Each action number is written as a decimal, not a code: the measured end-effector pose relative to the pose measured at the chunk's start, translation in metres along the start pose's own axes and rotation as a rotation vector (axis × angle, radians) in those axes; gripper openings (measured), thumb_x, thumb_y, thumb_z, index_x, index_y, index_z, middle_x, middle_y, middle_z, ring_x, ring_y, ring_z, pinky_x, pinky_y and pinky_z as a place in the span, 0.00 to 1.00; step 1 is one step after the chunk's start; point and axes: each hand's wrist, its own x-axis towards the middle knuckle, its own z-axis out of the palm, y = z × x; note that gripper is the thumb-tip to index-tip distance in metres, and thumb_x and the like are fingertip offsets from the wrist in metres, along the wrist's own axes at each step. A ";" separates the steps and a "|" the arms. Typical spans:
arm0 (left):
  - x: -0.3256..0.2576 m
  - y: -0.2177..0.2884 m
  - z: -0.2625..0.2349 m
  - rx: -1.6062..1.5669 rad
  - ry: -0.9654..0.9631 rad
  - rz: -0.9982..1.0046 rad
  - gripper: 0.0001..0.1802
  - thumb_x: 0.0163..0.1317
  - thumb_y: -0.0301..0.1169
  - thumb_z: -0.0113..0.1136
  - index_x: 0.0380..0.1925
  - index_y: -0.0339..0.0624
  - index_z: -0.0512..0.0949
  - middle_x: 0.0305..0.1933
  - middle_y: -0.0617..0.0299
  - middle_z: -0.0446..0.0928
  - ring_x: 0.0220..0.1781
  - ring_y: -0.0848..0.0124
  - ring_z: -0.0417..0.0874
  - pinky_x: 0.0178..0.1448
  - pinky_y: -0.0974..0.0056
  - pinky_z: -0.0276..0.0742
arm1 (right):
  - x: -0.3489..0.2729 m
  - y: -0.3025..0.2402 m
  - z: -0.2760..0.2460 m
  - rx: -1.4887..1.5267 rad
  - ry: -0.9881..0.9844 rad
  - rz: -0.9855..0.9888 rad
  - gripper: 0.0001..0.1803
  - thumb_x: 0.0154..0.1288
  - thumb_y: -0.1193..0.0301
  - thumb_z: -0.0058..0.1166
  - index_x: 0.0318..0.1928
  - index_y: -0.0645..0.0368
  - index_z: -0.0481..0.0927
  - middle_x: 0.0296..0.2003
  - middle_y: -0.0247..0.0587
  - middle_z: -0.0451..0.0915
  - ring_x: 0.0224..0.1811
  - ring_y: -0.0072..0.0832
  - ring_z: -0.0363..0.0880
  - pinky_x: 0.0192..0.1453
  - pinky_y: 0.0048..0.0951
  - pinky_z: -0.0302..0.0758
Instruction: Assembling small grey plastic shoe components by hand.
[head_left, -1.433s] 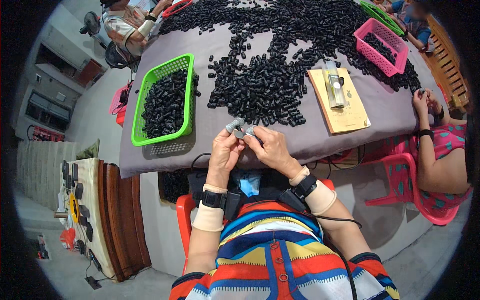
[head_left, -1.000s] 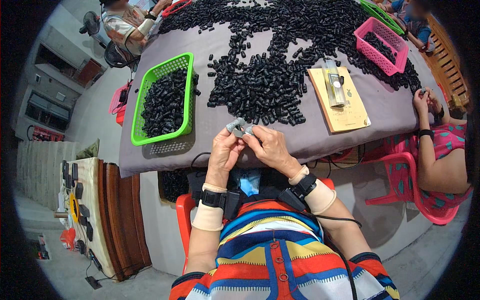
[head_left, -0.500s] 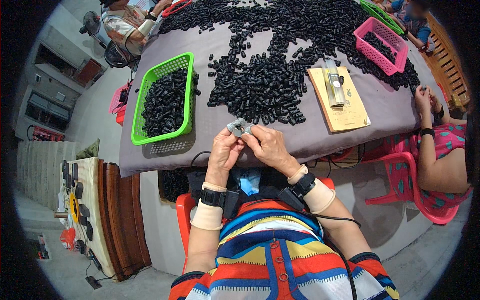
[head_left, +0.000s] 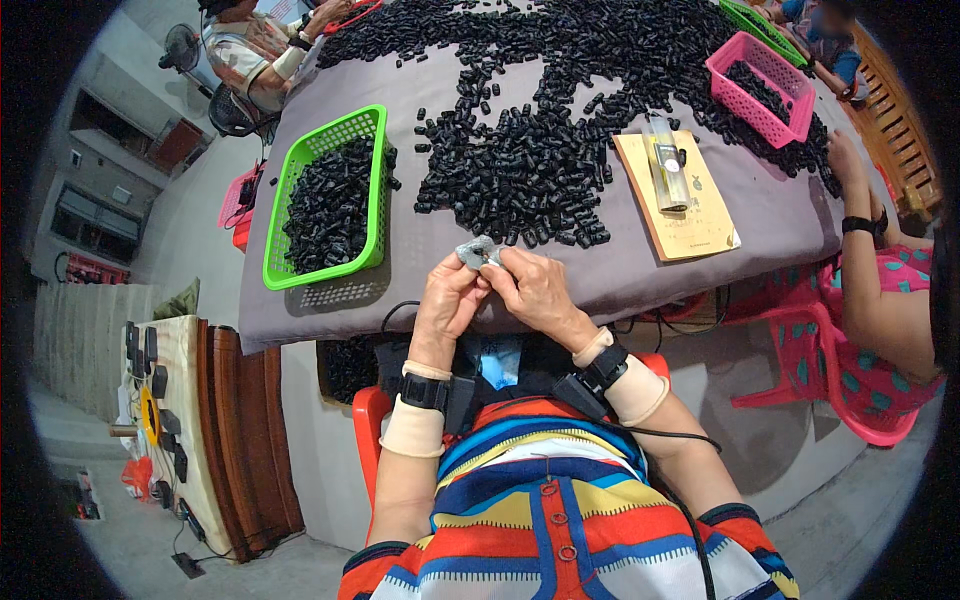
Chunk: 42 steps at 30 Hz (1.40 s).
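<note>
Both hands pinch a small grey part at the bench's near edge.

Head view: the left hand (head_left: 447,303) and right hand (head_left: 537,290) meet fingertip to fingertip, each pinching the grey part (head_left: 477,252) just above the grey-covered bench (head_left: 420,240). A heap of black pieces (head_left: 530,170) lies just beyond; a green basket (head_left: 325,195) of them sits to the left, a tan booklet (head_left: 680,200) to the right.

One head-worn fisheye view looks steeply down from above the person's chest, facing forward over the table (head_left: 640,270). The hands sit near, just below centre. Table edges curve toward the dark round rim.
</note>
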 end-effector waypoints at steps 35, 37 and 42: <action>-0.021 0.079 0.021 0.476 0.227 0.312 0.12 0.57 0.22 0.58 0.42 0.36 0.76 0.30 0.62 0.76 0.22 0.77 0.77 0.23 0.76 0.73 | 0.004 0.015 -0.007 0.411 0.068 0.320 0.16 0.65 0.65 0.49 0.24 0.64 0.68 0.15 0.42 0.68 0.17 0.21 0.62 0.22 0.29 0.63; -0.014 0.119 0.012 0.610 0.327 0.489 0.14 0.56 0.23 0.59 0.43 0.35 0.75 0.31 0.62 0.76 0.23 0.77 0.77 0.24 0.75 0.73 | 0.006 0.022 -0.004 0.422 0.096 0.300 0.17 0.65 0.65 0.48 0.24 0.64 0.68 0.14 0.41 0.67 0.17 0.19 0.62 0.22 0.28 0.62; 0.001 0.143 -0.009 1.171 0.611 0.700 0.21 0.53 0.27 0.63 0.47 0.34 0.72 0.37 0.59 0.74 0.28 0.76 0.77 0.25 0.74 0.74 | 0.008 0.017 -0.007 0.575 0.108 0.393 0.18 0.67 0.63 0.47 0.23 0.62 0.71 0.15 0.30 0.68 0.18 0.14 0.62 0.22 0.23 0.62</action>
